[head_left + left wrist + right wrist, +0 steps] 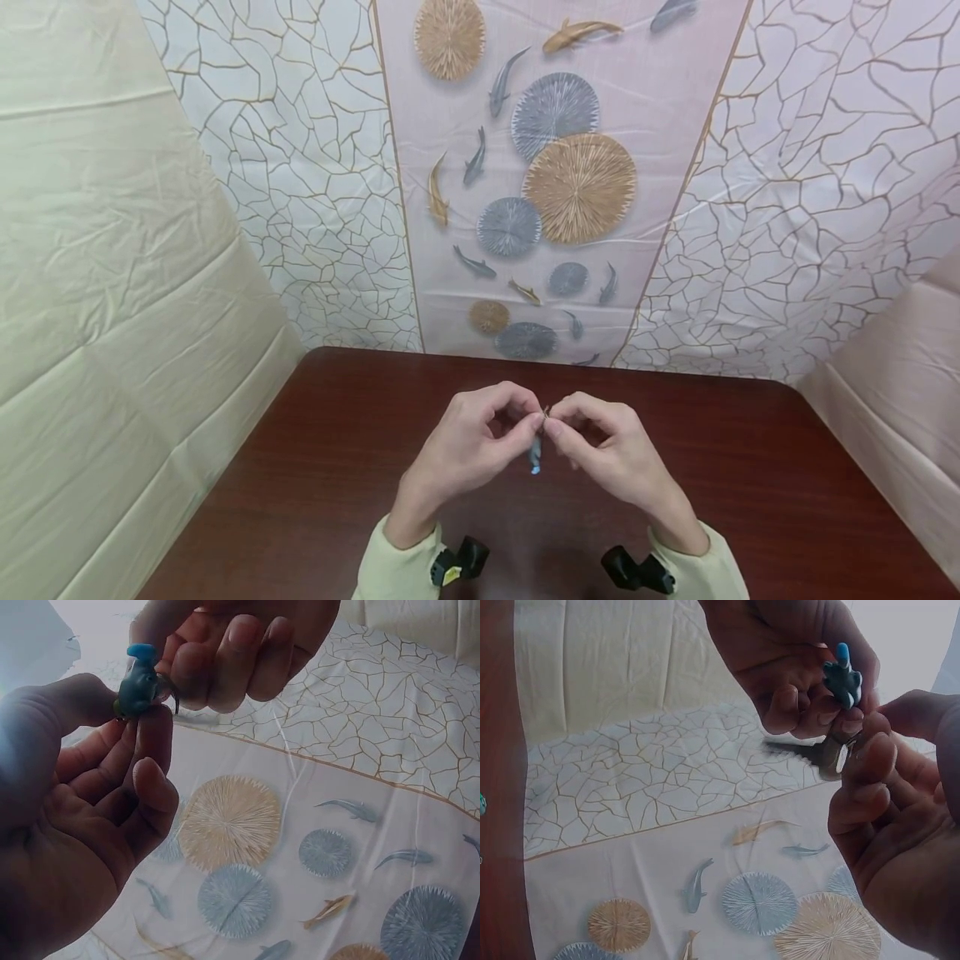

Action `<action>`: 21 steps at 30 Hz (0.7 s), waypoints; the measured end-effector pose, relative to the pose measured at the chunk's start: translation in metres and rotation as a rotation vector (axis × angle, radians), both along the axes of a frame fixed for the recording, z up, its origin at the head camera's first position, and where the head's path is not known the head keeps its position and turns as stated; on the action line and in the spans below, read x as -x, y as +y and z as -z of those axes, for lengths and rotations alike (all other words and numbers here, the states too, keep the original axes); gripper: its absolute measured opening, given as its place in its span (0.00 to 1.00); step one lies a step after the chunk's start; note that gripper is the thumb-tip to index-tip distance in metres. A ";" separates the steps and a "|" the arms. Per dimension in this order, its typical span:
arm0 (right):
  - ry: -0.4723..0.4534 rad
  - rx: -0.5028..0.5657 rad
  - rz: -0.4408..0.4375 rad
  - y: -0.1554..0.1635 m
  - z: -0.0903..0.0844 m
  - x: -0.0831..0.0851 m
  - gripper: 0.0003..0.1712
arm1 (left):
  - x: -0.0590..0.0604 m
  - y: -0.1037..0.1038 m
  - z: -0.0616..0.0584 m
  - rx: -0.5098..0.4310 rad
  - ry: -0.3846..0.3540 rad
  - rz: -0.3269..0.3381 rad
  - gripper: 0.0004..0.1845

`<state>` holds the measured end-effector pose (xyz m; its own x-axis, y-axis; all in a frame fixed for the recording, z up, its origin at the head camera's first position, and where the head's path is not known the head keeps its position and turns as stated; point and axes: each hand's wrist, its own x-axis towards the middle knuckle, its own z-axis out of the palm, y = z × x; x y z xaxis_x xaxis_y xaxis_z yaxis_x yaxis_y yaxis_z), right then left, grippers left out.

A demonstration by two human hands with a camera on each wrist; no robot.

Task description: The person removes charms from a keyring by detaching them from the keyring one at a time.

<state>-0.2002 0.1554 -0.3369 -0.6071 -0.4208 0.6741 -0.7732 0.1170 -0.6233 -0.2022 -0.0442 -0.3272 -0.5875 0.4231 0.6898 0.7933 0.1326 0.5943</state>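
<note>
Over the table, both hands meet fingertip to fingertip around a small keychain (pixel 535 454) with a blue-green figurine and a bright blue tip. My left hand (pixel 467 437) pinches it between thumb and forefinger, close to where the figurine (pixel 137 688) joins its ring. From the other side my right hand (pixel 618 454) pinches a metal key (pixel 826 756) near its bow, the toothed blade pointing out sideways in the right wrist view. The figurine hangs below the fingertips in the head view. The ring between the fingers is mostly hidden by them.
A dark red-brown table (pixel 315 492) lies beneath the hands. Behind it hangs a patterned cloth (pixel 517 283) with fish and round motifs, flanked by a cream cloth (pixel 112 292) at left and a beige one (pixel 900 375) at right. Black wrist cameras sit on both sleeves.
</note>
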 end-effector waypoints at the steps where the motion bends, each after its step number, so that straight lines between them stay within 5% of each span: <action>1: -0.011 -0.002 0.012 0.000 0.000 0.000 0.16 | 0.000 0.000 0.000 -0.002 0.005 -0.003 0.03; 21: -0.002 -0.007 0.009 0.002 0.000 0.000 0.16 | -0.002 0.000 -0.002 -0.007 -0.003 0.019 0.04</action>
